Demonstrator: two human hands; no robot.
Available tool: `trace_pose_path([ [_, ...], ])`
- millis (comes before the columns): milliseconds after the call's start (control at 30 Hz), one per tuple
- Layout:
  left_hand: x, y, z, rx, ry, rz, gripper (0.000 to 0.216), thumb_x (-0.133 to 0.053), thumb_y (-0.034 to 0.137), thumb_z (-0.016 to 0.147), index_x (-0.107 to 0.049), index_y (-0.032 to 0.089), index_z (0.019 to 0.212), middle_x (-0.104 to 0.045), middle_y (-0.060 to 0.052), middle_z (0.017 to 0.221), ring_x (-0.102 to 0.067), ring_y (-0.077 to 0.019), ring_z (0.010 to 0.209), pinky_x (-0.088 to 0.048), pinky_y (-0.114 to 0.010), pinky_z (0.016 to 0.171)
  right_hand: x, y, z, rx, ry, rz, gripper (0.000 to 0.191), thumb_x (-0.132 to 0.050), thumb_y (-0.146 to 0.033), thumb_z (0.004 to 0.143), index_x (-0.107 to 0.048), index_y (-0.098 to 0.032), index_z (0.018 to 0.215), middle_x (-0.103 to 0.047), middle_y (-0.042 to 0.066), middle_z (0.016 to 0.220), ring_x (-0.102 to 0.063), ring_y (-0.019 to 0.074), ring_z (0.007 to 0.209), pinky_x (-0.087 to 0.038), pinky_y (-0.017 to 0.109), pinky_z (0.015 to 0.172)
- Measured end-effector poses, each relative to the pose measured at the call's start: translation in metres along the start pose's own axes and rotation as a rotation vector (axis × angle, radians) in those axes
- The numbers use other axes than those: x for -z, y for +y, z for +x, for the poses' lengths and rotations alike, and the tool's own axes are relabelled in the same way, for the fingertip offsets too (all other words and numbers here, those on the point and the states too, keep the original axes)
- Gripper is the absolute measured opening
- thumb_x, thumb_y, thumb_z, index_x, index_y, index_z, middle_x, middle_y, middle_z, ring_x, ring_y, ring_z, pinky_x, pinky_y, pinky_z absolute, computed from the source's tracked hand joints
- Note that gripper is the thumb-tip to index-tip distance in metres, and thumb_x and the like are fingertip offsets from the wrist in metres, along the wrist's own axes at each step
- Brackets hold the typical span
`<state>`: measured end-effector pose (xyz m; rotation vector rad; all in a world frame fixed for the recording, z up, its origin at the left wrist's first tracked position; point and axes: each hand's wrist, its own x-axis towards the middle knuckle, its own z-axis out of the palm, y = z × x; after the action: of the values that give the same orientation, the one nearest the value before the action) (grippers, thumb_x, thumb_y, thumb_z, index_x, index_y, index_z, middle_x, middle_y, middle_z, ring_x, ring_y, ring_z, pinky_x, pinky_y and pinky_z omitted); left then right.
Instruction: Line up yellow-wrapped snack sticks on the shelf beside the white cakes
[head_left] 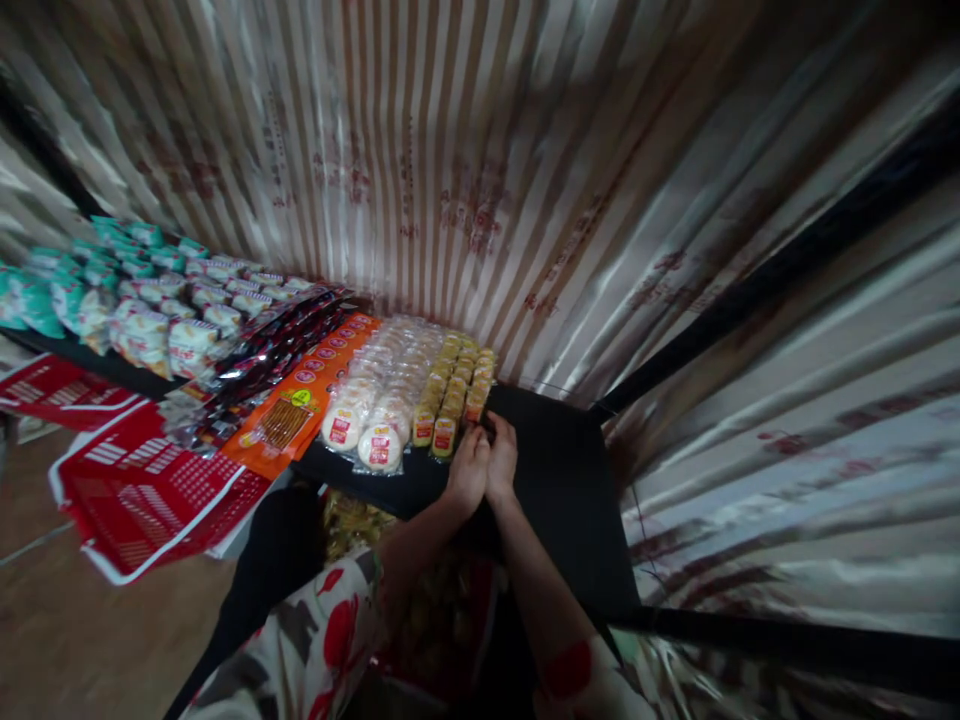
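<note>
My left hand [468, 468] and my right hand [502, 458] are pressed together at the near end of a row of small yellow-and-red packets [454, 392] on a black table [555, 470]. Both hands have their fingers curled round the nearest packet of that row; the fingertips are partly hidden. To the left of the yellow row lie rows of round white cakes in clear wrappers [375, 400], the closest with red labels. My sleeves are white with red flowers.
Further left lie orange packets [300, 405], dark shiny packets [270, 340] and white and teal bags [142, 300]. Red plastic baskets [142, 490] stand at the left, below the table. A striped corrugated wall [480, 160] backs the display.
</note>
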<state>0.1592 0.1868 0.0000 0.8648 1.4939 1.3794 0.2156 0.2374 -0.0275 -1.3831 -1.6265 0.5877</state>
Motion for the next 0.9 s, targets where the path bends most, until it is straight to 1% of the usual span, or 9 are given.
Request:
trace_pose_path([
  [133,0.01,0.006,-0.029,-0.008,0.038,0.047,0.032,-0.041,0.025,0.086,-0.057,0.017,0.112,-0.056,-0.007,0.125,-0.048,-0.0179,0.119,-0.032,-0.032,0.106,0.012,-0.02,-0.029,-0.005,-0.016,0.007,0.041,-0.04,-0.02,0.073,-0.058,-0.015,0.11,-0.056,0.011,0.107,-0.054,0.0204,0.098,-0.044,0.036,0.089],
  [233,0.026,0.007,-0.061,-0.059,0.073,0.11,0.029,-0.039,0.027,0.086,-0.059,0.019,0.106,-0.061,-0.006,0.115,-0.053,-0.0167,0.11,-0.037,-0.03,0.101,0.017,-0.037,-0.061,0.0,-0.053,0.043,0.039,-0.038,-0.019,0.075,-0.058,-0.017,0.109,-0.058,0.009,0.103,-0.056,0.0184,0.092,-0.045,0.034,0.085],
  [333,0.055,0.001,-0.094,-0.107,0.103,0.141,0.03,-0.034,0.026,0.086,-0.059,0.019,0.103,-0.062,-0.006,0.109,-0.054,-0.0167,0.104,-0.039,-0.03,0.096,0.016,-0.054,-0.098,0.029,-0.106,0.067,0.034,-0.038,-0.02,0.078,-0.059,-0.018,0.105,-0.06,0.009,0.102,-0.057,0.018,0.091,-0.046,0.033,0.084],
  [467,0.106,-0.021,-0.123,-0.104,0.1,0.262,0.032,-0.029,0.025,0.086,-0.057,0.018,0.097,-0.063,-0.007,0.097,-0.057,-0.0171,0.093,-0.043,-0.031,0.088,0.003,-0.068,-0.149,0.088,-0.219,0.066,0.031,-0.034,-0.021,0.082,-0.063,-0.018,0.093,-0.063,0.008,0.097,-0.057,0.018,0.094,-0.044,0.032,0.089],
  [567,0.146,-0.04,-0.124,-0.018,0.095,0.61,0.029,-0.03,0.021,0.084,-0.058,0.017,0.086,-0.062,-0.008,0.089,-0.056,-0.019,0.086,-0.043,-0.032,0.083,-0.017,-0.068,-0.181,0.114,-0.4,0.039,0.032,-0.034,-0.02,0.083,-0.064,-0.02,0.091,-0.065,0.008,0.097,-0.058,0.0181,0.093,-0.044,0.033,0.089],
  [633,0.168,-0.047,-0.117,0.009,0.005,0.9,0.027,-0.035,0.018,0.081,-0.061,0.016,0.085,-0.062,-0.01,0.094,-0.054,-0.0217,0.096,-0.039,-0.034,0.09,-0.033,-0.063,-0.194,0.081,-0.491,0.028,0.033,-0.034,-0.02,0.083,-0.064,-0.019,0.095,-0.066,0.009,0.097,-0.059,0.0191,0.092,-0.045,0.034,0.087],
  [700,0.185,-0.05,-0.107,-0.021,-0.107,1.1,0.027,-0.039,0.017,0.079,-0.063,0.013,0.092,-0.061,-0.014,0.105,-0.048,-0.0253,0.109,-0.033,-0.037,0.097,-0.05,-0.056,-0.202,0.033,-0.57,0.036,0.034,-0.035,-0.02,0.083,-0.063,-0.018,0.101,-0.067,0.009,0.098,-0.06,0.0196,0.093,-0.046,0.035,0.087],
  [800,0.198,-0.05,-0.09,-0.038,-0.189,1.259,0.037,-0.044,0.017,0.077,-0.059,0.008,0.11,-0.05,-0.019,0.126,-0.034,-0.0317,0.125,-0.025,-0.042,0.102,-0.073,-0.045,-0.203,-0.016,-0.649,0.075,0.035,-0.036,-0.022,0.083,-0.063,-0.019,0.105,-0.067,0.009,0.102,-0.061,0.0197,0.096,-0.046,0.035,0.087],
  [900,0.201,-0.054,-0.073,0.007,-0.227,1.343,0.045,-0.048,0.017,0.075,-0.054,0.008,0.119,-0.046,-0.02,0.132,-0.029,-0.0339,0.129,-0.019,-0.044,0.105,-0.089,-0.038,-0.2,-0.015,-0.697,0.132,0.035,-0.036,-0.025,0.085,-0.063,-0.019,0.107,-0.067,0.009,0.104,-0.061,0.0196,0.097,-0.046,0.034,0.089],
])
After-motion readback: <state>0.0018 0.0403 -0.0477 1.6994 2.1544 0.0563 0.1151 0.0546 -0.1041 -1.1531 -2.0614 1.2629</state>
